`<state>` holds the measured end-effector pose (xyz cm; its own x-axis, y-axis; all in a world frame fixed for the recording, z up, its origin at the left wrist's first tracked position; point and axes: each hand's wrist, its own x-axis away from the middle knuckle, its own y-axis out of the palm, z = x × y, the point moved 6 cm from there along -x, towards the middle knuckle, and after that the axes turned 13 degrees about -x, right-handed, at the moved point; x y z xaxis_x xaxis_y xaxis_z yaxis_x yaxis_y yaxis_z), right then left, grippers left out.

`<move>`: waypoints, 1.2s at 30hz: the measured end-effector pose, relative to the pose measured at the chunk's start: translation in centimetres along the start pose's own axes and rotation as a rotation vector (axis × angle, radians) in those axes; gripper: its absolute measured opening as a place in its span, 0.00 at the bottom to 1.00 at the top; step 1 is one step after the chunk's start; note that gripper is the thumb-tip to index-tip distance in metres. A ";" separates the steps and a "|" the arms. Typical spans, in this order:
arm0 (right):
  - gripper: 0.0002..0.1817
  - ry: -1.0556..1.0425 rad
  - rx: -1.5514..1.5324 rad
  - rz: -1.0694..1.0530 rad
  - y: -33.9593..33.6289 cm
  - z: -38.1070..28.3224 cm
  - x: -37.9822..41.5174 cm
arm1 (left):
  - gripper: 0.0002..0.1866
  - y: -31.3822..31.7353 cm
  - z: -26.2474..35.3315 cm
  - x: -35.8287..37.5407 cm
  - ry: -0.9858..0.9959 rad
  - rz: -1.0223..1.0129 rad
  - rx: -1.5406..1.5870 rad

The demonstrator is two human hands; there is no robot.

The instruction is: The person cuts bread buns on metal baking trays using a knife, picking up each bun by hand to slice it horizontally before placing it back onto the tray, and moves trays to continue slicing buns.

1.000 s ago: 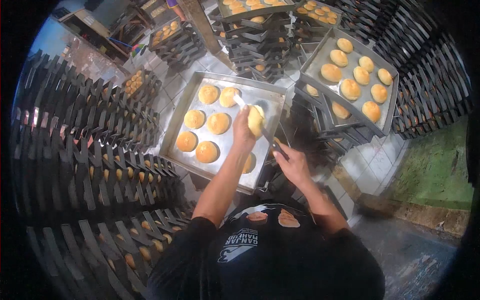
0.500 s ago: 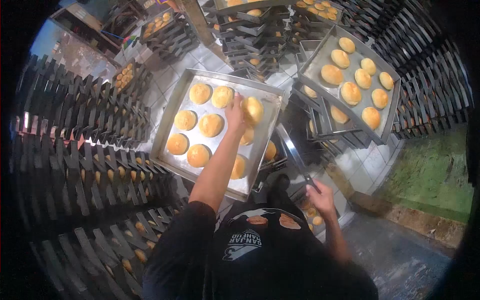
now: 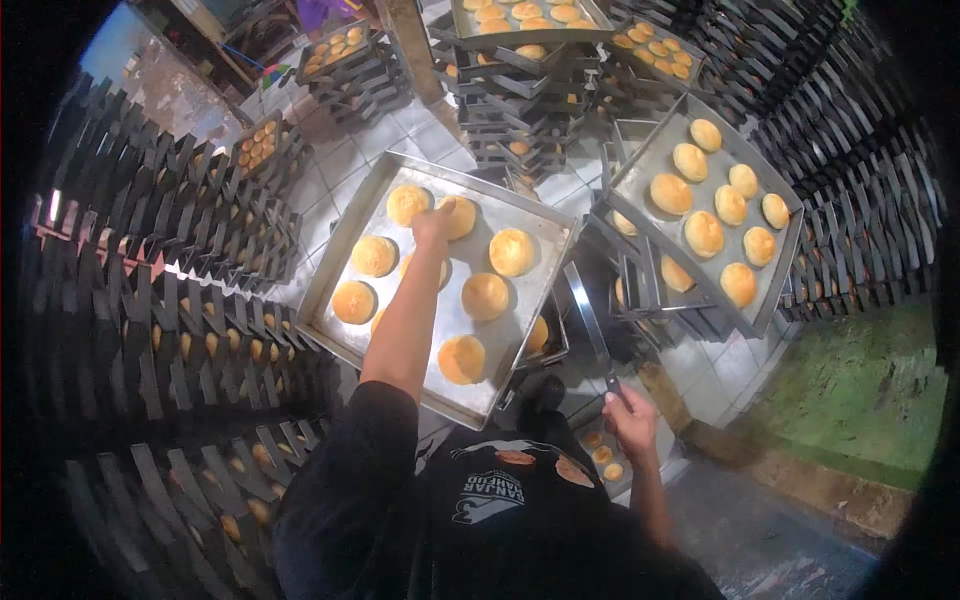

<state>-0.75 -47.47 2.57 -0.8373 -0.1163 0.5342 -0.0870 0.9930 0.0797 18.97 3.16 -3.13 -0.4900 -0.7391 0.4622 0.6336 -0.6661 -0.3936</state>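
Observation:
My left hand point(image 3: 432, 226) reaches over a square metal tray point(image 3: 545, 235) of round golden buns. Its fingers grip the left side of a bun point(image 3: 459, 217) near the tray's far edge, with the thumb against it. Another bun point(image 3: 407, 205) sits just left of the hand, and one more point(image 3: 511, 252) lies to its right. My forearm partly covers two buns. Off the tray's right side, my right hand point(image 3: 632, 422) is closed around the black handle of a long knife point(image 3: 590, 318), its narrow metal blade pointing forward.
To the right, a second tray of buns point(image 3: 620, 190) tops a skewed stack. Tall stacks of dark trays point(image 3: 170, 220) line the left, and more point(image 3: 850, 210) stand at the right. Further tray stacks point(image 3: 520, 110) rise ahead on the tiled floor. A low green-topped ledge point(image 3: 850, 390) is at the right.
My left hand has moved left from the upper-right bun to the neighbouring bun. My right hand keeps hold of the knife. The view has shifted slightly.

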 end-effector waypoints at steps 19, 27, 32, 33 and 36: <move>0.21 -0.533 0.208 -0.172 16.0 -11.0 -0.4 | 0.25 -2.6 1.5 13.2 0.141 -0.629 0.913; 0.20 -0.613 0.235 -0.237 16.5 -10.6 2.1 | 0.23 -5.6 0.7 13.4 0.141 -0.613 0.980; 0.21 -0.551 0.248 -0.248 15.8 -10.4 3.1 | 0.22 -6.2 0.8 14.1 0.155 -0.606 0.964; 0.21 -0.519 0.263 -0.247 15.7 -10.3 3.3 | 0.21 -6.3 0.7 14.4 0.164 -0.584 0.949; 0.21 -0.534 0.251 -0.246 15.3 -10.0 3.5 | 0.20 -6.5 0.7 15.1 0.172 -0.559 0.928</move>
<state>0.36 -32.91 14.05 -0.9248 -0.3793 0.0275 -0.3803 0.9208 -0.0872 7.88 -3.60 6.96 -0.8799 -0.4079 0.2436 0.4644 -0.6302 0.6222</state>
